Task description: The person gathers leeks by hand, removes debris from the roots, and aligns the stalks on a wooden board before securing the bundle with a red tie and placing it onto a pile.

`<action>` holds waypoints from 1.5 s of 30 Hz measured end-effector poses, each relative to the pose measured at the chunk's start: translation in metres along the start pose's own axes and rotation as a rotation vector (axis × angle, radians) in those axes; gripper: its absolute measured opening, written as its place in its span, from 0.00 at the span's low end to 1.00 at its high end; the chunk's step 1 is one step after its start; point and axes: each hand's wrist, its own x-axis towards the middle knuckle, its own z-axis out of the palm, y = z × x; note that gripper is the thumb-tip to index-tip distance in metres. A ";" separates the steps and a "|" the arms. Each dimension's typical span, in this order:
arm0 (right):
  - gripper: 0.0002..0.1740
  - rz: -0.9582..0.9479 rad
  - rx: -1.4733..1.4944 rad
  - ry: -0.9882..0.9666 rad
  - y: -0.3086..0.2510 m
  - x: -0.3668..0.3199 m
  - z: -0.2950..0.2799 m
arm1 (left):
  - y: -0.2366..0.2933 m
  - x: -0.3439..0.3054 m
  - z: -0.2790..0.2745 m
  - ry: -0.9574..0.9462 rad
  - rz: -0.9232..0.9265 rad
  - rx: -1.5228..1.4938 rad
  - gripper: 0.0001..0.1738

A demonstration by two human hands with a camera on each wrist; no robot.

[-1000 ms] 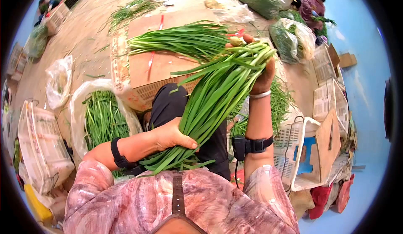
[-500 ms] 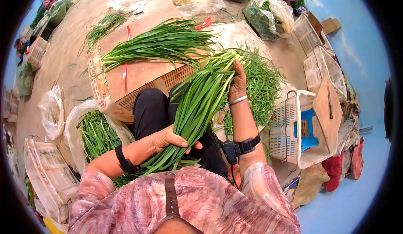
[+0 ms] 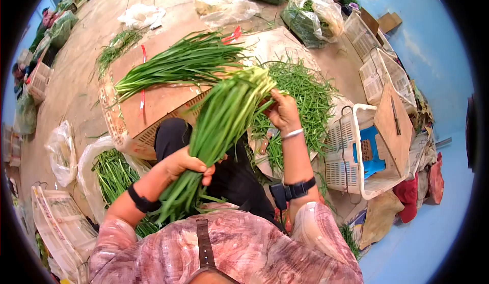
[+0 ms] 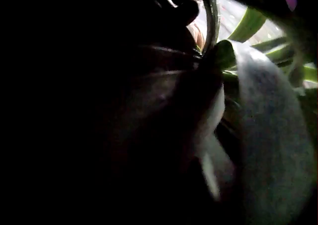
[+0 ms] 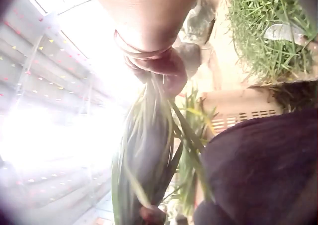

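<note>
A thick bunch of garlic chives (image 3: 219, 113) slants across the person's lap, pale stem ends up and to the right, leaf tips by the shirt. Low around the leaves, the left hand (image 3: 186, 164) grips the bunch. At the stem end the right hand (image 3: 282, 112) pinches stems with its fingertips; in the right wrist view its curled fingers (image 5: 169, 73) meet the narrow top of the bunch. The left wrist view is mostly dark, with a few leaves (image 4: 248, 26) lit. Another bunch of chives (image 3: 178, 62) lies on a board (image 3: 122, 75), a red tie (image 3: 143, 100) beneath it.
Cut green trimmings (image 3: 300, 105) are heaped on the right, with a knife (image 3: 267, 140) among them. A bag of chives (image 3: 114, 172) stands at the left, near a white crate (image 3: 61, 228). Another crate (image 3: 346, 151) stands at the right, and full bags (image 3: 310, 24) lie farther back.
The bunch's stem end has come down and left, nearer the body. My right hand has shifted from under the stems to beside their ends; the left keeps its grip. The head view has shifted.
</note>
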 end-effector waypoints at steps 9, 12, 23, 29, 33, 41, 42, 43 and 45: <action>0.08 -0.132 -0.003 -0.128 -0.009 -0.034 -0.022 | -0.012 -0.011 -0.017 -0.024 -0.008 -0.212 0.19; 0.06 -0.042 -0.005 -0.021 0.000 -0.031 -0.038 | -0.017 -0.012 -0.032 -0.070 -0.090 -0.217 0.15; 0.12 -0.283 0.333 0.110 -0.063 0.021 -0.119 | -0.032 -0.019 -0.039 -0.135 -0.114 -0.428 0.15; 0.25 -0.068 -0.561 0.371 -0.039 0.014 -0.128 | -0.034 -0.017 -0.044 -0.147 -0.100 -0.466 0.14; 0.28 0.151 -0.405 0.204 0.013 0.011 -0.087 | -0.029 -0.016 -0.039 -0.104 -0.117 -0.446 0.14; 0.22 0.461 -0.250 0.000 0.044 0.017 -0.058 | -0.034 -0.017 -0.047 -0.133 -0.073 -0.446 0.16; 0.19 0.438 -0.224 -0.052 0.050 0.006 -0.052 | -0.035 -0.017 -0.047 -0.129 -0.068 -0.452 0.16; 0.17 0.430 -0.192 -0.111 0.051 -0.005 -0.047 | -0.036 -0.018 -0.048 -0.146 -0.066 -0.484 0.16; 0.12 0.450 -0.112 -0.220 0.052 -0.016 -0.041 | -0.038 -0.019 -0.045 -0.161 -0.084 -0.517 0.16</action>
